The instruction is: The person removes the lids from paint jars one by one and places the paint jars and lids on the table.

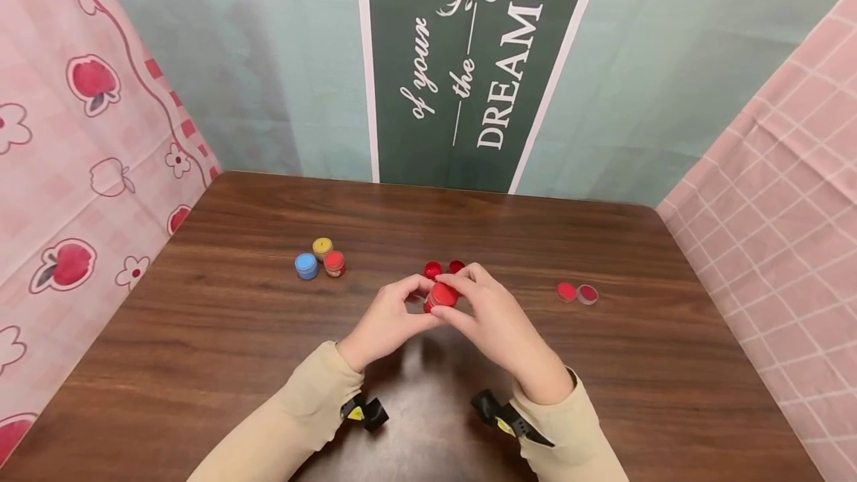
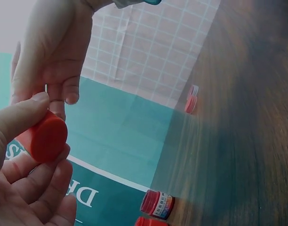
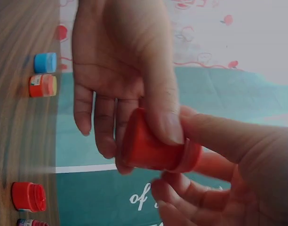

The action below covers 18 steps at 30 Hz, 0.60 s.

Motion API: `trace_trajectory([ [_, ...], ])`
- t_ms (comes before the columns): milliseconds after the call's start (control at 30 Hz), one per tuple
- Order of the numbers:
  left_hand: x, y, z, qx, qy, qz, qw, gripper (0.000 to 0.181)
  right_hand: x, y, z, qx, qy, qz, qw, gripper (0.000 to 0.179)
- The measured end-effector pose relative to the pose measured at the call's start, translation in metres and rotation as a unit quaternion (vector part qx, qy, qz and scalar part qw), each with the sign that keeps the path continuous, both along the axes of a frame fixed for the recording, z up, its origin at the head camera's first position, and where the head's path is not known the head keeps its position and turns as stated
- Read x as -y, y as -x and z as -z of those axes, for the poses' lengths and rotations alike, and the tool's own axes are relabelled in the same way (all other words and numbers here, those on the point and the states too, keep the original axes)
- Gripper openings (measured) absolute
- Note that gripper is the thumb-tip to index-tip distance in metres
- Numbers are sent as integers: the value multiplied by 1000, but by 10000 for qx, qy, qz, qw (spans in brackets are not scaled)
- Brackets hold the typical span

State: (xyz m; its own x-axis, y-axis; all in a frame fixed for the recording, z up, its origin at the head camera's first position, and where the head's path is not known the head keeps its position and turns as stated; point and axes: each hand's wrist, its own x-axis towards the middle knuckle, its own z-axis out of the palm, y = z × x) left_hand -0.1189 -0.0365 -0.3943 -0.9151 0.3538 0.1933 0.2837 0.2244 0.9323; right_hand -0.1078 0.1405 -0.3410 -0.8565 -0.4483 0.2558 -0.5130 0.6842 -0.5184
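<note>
Between both hands is a small red paint jar (image 1: 442, 294), tilted and raised in front of the body. My left hand (image 1: 388, 322) grips the jar's body; in the right wrist view its thumb lies along the side. My right hand (image 1: 498, 322) pinches the capped end, and its fingers (image 3: 214, 129) are round the lid (image 3: 188, 155). The left wrist view shows the jar's smooth round base (image 2: 50, 137). Just beyond the hands stand two uncapped jars, one red (image 1: 433, 269) and one darker red (image 1: 457, 266), partly hidden by the right hand.
Two loose lids, bright red (image 1: 566, 291) and dark red (image 1: 588, 294), lie to the right on the wooden table (image 1: 221, 363). At the left stand a blue jar (image 1: 306, 265), a yellow jar (image 1: 323, 247) and a red jar (image 1: 335, 264), grouped together. Curtains border the table.
</note>
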Motion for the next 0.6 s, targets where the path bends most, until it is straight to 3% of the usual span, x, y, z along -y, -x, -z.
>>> trace_trajectory([
  [167,1,0,0,-64,89,-4,9999,30,-7,1,-2,12,123,-910,9958,44],
  [300,2,-1,0,-113,93,80,9999,33,-8,0,-2,6,264,-1228,9921,47],
  [367,2,-1,0,-127,52,116,9998,33,-6,0,-1,-26,322,-992,9945,50],
  [467,1,-1,0,-171,-41,124,9998,30,0,-1,1,-143,91,-128,9998,53],
  [533,1,-1,0,-168,-84,141,9997,28,3,-1,3,-212,-157,376,9989,47],
  [600,0,-1,0,-154,-108,156,9997,26,4,-1,4,-249,-366,599,9972,41],
])
